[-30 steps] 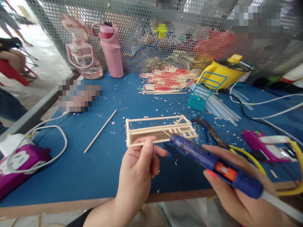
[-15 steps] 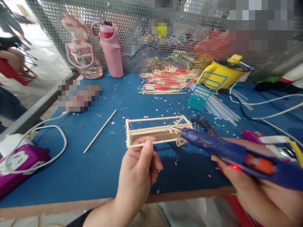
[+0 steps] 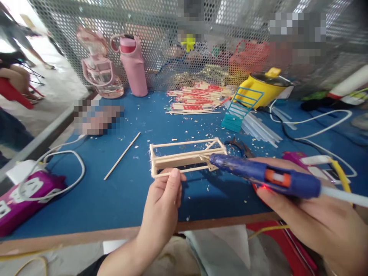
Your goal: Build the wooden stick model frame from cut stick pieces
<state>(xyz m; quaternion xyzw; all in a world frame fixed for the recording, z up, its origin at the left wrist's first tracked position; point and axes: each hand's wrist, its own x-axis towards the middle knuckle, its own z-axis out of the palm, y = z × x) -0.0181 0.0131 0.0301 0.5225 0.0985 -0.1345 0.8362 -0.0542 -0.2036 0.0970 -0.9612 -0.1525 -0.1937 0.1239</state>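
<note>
Between thumb and fingers, my left hand [image 3: 165, 195] pinches the near rail of a small box-shaped frame [image 3: 178, 158] made of wooden sticks, held above the blue table. Thin glue strands cling to its left end. My right hand [image 3: 310, 218] is wrapped around a blue hot glue gun [image 3: 264, 174] with an orange part and a glowing red light. A white glue stick [image 3: 342, 194] pokes out of its back. The gun's nozzle is at the right part of the frame; whether it touches the wood I cannot tell. A single loose stick [image 3: 122, 156] lies to the left.
Paper-wrapped chopsticks [image 3: 198, 96] are piled at the back, near clear glue sticks [image 3: 260, 128] and a yellow pot [image 3: 260, 90]. Pliers [image 3: 243, 147] lie behind the gun. Two pink bottles [image 3: 134, 67] stand against the mesh [image 3: 161, 23]. Cables and a purple power strip [image 3: 37, 195] sit left.
The glue gun has swung to a flatter angle, its back end moving left and up, so the glue stick behind it shows. My left hand still grips the frame, which appears slightly further left.
</note>
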